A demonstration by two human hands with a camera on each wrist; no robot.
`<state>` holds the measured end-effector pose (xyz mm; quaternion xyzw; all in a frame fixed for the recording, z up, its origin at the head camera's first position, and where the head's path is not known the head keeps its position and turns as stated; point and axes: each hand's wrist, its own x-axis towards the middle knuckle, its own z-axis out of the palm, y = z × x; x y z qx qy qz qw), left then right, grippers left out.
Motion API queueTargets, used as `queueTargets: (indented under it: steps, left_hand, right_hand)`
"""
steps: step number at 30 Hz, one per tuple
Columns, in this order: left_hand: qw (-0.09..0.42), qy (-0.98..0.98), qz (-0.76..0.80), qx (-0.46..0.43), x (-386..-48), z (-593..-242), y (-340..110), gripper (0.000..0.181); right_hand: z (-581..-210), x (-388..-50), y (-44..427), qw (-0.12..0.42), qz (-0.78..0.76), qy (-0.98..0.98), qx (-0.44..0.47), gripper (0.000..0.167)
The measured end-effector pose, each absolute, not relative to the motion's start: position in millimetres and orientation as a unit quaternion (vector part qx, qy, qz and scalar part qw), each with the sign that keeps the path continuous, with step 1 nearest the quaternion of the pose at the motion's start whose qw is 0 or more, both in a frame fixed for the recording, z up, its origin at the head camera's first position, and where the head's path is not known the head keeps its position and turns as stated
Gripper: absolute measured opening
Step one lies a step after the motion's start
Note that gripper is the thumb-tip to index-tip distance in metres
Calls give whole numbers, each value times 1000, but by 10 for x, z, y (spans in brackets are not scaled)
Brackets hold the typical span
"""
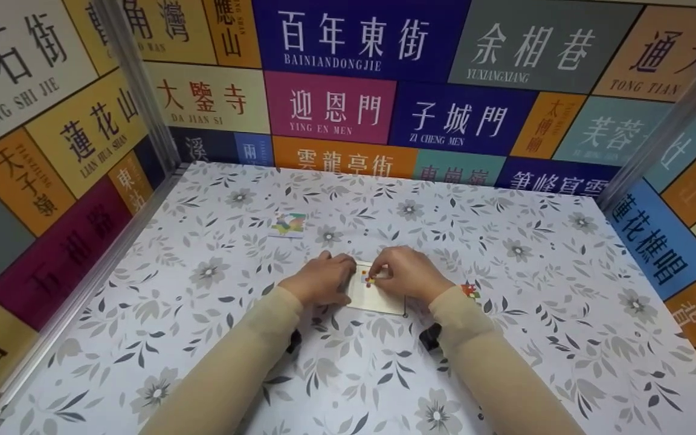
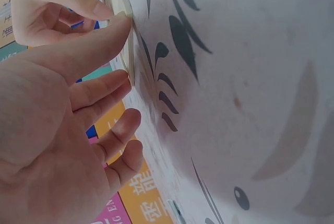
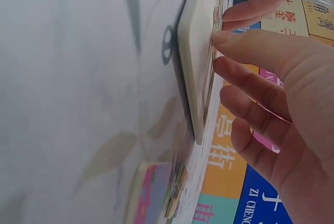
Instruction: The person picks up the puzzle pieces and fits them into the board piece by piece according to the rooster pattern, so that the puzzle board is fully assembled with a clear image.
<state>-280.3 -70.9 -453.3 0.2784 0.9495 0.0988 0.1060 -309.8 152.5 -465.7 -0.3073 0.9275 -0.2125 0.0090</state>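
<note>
Cream-coloured thin rectangular board [image 1: 381, 301] lay flat on the table, between both hands. Colourful wall panels [image 1: 330, 106] with Chinese lettering stood behind it. White table covering [image 1: 541, 344] with grey leaves and flowers spread underneath. Two beige sleeves [image 1: 233, 362] reached forward from the near side. The left hand [image 1: 324, 280], moderately spread, held the board's left end between its thumb and its foremost fingertips. The right hand [image 1: 406, 273] was above the board, thumb and forefinger pinching a small flat coloured piece [image 3: 214, 51], other fingers loosely bent. Farther back, to the left, lay a square multicoloured card [image 1: 288, 225]. Smallest were red, yellow and blue bits [image 1: 364, 274] on the board.
</note>
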Motion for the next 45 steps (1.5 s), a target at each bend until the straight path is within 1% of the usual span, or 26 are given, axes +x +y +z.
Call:
queueTargets:
  steps: [8, 15, 23, 30, 38, 45]
  left_hand:
    - [105, 952, 96, 271, -2798, -4553, -698, 65]
    - [112, 953, 105, 260, -2780, -4545, -706, 66]
    - [106, 950, 108, 274, -2792, -4554, -705, 68]
    - [115, 949, 116, 270, -2812, -4546, -698, 64]
    - [130, 950, 94, 266, -2791, -4529, -682, 64]
    - [132, 950, 83, 271, -2771, -4498, -667, 61]
  right_hand:
    - [-4666, -3141, 1485, 13, -229, 926, -300, 13]
    - [-4675, -3173, 1424, 4, -220, 929, -299, 12]
    - [-4673, -3167, 1424, -4, -221, 928, -298, 14]
    - [-4608, -3100, 1539, -7, -222, 932, -288, 15]
    - [-4600, -3030, 1731, 19, -233, 935, -268, 15]
    - [-4584, -2974, 1859, 19, -239, 932, -271, 13]
